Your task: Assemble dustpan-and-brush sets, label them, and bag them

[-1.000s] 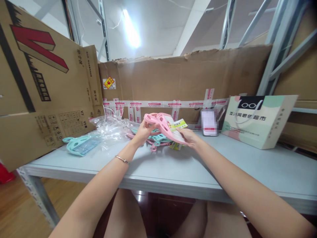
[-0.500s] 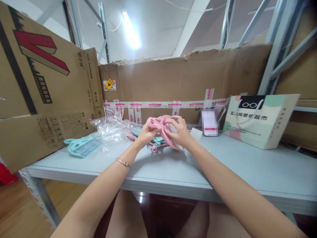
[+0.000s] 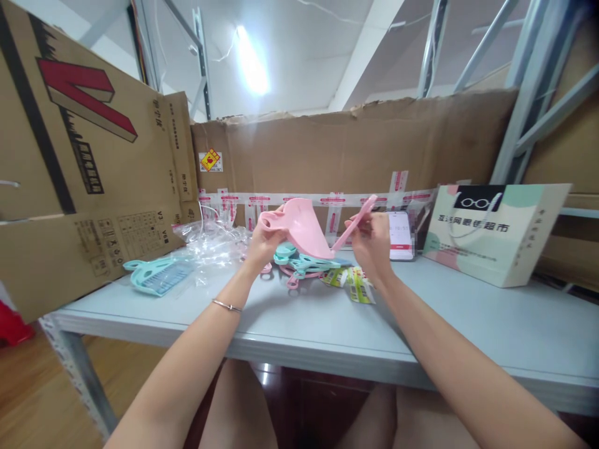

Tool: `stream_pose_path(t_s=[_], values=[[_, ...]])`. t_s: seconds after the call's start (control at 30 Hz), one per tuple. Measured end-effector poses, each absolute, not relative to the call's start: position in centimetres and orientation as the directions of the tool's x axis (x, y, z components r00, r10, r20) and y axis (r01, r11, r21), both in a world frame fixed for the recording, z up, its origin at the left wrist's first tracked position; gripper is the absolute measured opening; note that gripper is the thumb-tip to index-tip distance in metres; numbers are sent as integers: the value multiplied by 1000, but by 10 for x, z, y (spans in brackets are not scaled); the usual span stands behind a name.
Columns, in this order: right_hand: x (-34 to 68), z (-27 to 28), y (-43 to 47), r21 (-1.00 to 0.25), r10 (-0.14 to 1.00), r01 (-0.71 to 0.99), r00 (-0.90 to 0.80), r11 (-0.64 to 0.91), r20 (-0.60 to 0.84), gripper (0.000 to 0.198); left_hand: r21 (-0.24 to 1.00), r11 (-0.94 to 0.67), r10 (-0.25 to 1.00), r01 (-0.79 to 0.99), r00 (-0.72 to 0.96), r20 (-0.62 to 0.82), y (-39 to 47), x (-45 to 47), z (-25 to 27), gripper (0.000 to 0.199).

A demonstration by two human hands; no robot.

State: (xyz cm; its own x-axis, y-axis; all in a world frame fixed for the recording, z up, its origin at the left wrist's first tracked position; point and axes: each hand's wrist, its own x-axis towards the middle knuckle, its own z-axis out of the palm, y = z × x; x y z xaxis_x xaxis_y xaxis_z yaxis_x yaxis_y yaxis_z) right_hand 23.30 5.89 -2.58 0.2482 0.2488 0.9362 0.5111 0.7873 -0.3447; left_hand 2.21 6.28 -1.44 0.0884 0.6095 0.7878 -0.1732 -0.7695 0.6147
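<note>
My left hand (image 3: 266,242) is closed around the handle of a small pink dustpan (image 3: 306,227), held up above the table with its pan pointing right. In my right hand (image 3: 373,244) is a pink hand brush (image 3: 359,218), seen almost edge-on and tilted, its bristles hidden from this side. The brush's lower end comes close to the dustpan's right corner; whether they touch I cannot tell. Under the dustpan lies a pile of turquoise and pink pieces (image 3: 305,264). Green-and-white printed packets (image 3: 360,288) lie below my right hand.
A turquoise dustpan and brush set (image 3: 159,276) lies at the left beside crumpled clear plastic bags (image 3: 210,246). Behind the right hand a phone (image 3: 401,234) leans upright. A paper bag (image 3: 491,234) stands at the right; cardboard boxes (image 3: 350,143) wall the back and left.
The pink brush and dustpan, held together before, are now apart: the dustpan in my left hand, the brush moved right in my right hand. The printed packets now show more fully.
</note>
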Motion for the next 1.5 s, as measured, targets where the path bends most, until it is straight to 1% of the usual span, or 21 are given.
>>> stream_pose_path(t_s=[0.07, 0.13, 0.17, 0.23, 0.3, 0.37, 0.47, 0.57, 0.67, 0.87, 1.0, 1.1, 1.17, 1.23, 1.3, 1.37, 1.43, 1.5], values=[[239, -29, 64, -361, 272, 515, 242, 777, 931, 15, 586, -801, 596, -121, -72, 800, 67, 16, -13, 39], [241, -35, 69, -339, 285, 541, 183, 770, 941, 19, 512, -859, 497, 10, -226, 838, 71, 11, -13, 40], [241, -38, 71, -317, 294, 551, 133, 772, 946, 20, 471, -877, 433, 96, -270, 860, 72, 9, -13, 40], [237, -45, 74, -263, 312, 553, 5, 791, 950, 21, 401, -876, 321, 267, -296, 900, 75, 6, -15, 39], [232, -50, 76, -225, 330, 526, -113, 820, 937, 22, 367, -842, 269, 396, -282, 921, 78, 4, -18, 37], [227, -53, 76, -206, 337, 498, -187, 842, 923, 22, 364, -800, 266, 477, -262, 928, 81, 2, -22, 33], [225, -53, 75, -215, 347, 481, -203, 850, 916, 24, 378, -762, 300, 526, -230, 926, 86, 1, -26, 29], [229, -52, 74, -242, 366, 490, -175, 838, 914, 26, 392, -747, 319, 536, -228, 920, 84, 2, -26, 28], [232, -50, 72, -231, 350, 514, -148, 826, 925, 27, 424, -723, 330, 545, -267, 906, 79, 3, -23, 28], [231, -45, 66, -175, 269, 638, -52, 750, 962, 23, 427, -753, 290, 501, -330, 898, 76, 2, -21, 22], [234, -42, 65, -122, 158, 663, 6, 739, 987, 18, 426, -781, 302, 457, -320, 898, 73, 3, -19, 12], [240, -38, 65, -151, 119, 695, 94, 703, 988, 16, 399, -817, 278, 416, -323, 905, 68, 4, -16, 8], [244, -35, 63, -199, 106, 729, 172, 655, 979, 20, 359, -864, 236, 352, -347, 908, 67, 5, -13, 13], [246, -31, 60, -230, 98, 747, 218, 624, 971, 24, 327, -905, 213, 273, -375, 902, 67, 6, -10, 23], [248, -27, 58, -240, 82, 740, 244, 629, 966, 26, 315, -924, 212, 217, -395, 894, 66, 7, -8, 33], [249, -24, 55, -253, 49, 721, 291, 645, 955, 26, 311, -933, 220, 182, -397, 891, 63, 9, -5, 37], [249, -22, 54, -280, 25, 698, 353, 659, 935, 27, 336, -932, 266, 138, -369, 891, 59, 11, -4, 37], [250, -21, 53, -321, 30, 669, 407, 670, 913, 29, 394, -916, 359, 73, -288, 888, 55, 14, -3, 38]])
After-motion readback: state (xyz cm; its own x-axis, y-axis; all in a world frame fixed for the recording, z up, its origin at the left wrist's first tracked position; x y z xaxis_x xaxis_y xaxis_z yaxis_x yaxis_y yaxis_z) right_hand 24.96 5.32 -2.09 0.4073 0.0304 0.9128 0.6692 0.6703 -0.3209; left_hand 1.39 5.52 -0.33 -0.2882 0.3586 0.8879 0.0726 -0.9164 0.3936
